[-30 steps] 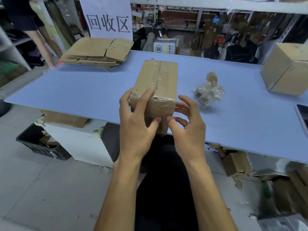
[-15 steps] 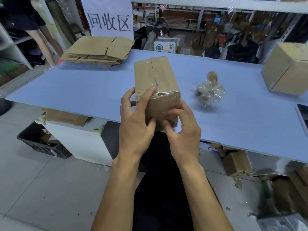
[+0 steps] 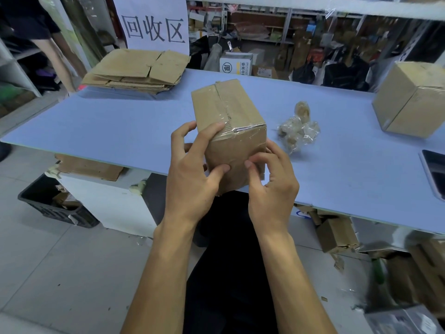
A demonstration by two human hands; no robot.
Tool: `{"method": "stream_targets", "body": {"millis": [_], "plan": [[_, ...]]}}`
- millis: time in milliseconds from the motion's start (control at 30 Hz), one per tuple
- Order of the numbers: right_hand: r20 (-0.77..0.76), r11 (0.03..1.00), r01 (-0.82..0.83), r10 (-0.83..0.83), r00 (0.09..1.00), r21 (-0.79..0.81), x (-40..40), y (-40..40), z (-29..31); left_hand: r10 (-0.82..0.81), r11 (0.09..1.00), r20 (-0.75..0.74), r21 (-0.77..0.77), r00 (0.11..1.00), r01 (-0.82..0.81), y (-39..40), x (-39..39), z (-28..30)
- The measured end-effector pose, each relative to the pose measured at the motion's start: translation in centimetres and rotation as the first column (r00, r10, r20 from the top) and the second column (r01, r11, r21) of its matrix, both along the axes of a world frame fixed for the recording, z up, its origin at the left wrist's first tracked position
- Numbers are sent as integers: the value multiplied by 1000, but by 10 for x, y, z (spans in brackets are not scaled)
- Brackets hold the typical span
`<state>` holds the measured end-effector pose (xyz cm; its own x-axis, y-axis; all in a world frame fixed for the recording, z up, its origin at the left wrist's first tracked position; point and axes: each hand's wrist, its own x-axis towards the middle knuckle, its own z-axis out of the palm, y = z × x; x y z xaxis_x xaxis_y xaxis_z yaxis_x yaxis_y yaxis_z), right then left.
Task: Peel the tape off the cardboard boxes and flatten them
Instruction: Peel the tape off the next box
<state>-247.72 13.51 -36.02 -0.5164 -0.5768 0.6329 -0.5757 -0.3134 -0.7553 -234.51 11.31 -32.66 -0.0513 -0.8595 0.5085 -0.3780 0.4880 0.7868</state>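
1. Right now a small oblong brown cardboard box (image 3: 228,121), sealed with clear glossy tape along its top seam and over its near top edge, is held up in both hands at the near edge of the pale blue table (image 3: 125,126), tilted so its long top face slopes away from the person.
2. The left hand (image 3: 192,174) grips the box from its left side: fingers curl over the near top edge, and the thumb presses flat on the near end face.
3. The right hand (image 3: 272,186) holds the right side of the same end face, its thumb tip on the cardboard just beside the left thumb and its fingers curled round the box's right edge.
4. A crumpled wad of clear peeled tape (image 3: 298,128) lies on the table, just right of the held box.
5. A stack of flattened brown cardboard sheets (image 3: 137,71) sits at the far left corner of the table, in front of a white paper sign with black characters (image 3: 154,22).
6. A larger closed brown cardboard carton (image 3: 411,100) rests near the right edge, well apart from the hands.
7. A black plastic crate (image 3: 55,203) stands on the grey floor under the left part of the table.
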Motion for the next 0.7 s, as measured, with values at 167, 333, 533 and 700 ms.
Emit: {"method": "stream_targets", "body": {"millis": [167,333,533,700], "plan": [[95,996,88,-85,992,-28,16,1,-2,86,995,-5,-47,996,-86,6,-16,2],[71,1000,24,-24,997,4,12,-5,1,146,989,-38,-7,988,-147,8,-29,-4],[131,975,-206,194,972,87,0,-13,3,136,955,21,263,991,-137,-1,-9,-14],[192,969,-221,197,961,112,-8,-16,2,147,980,129,115,981,-163,-13,11,7]]}}
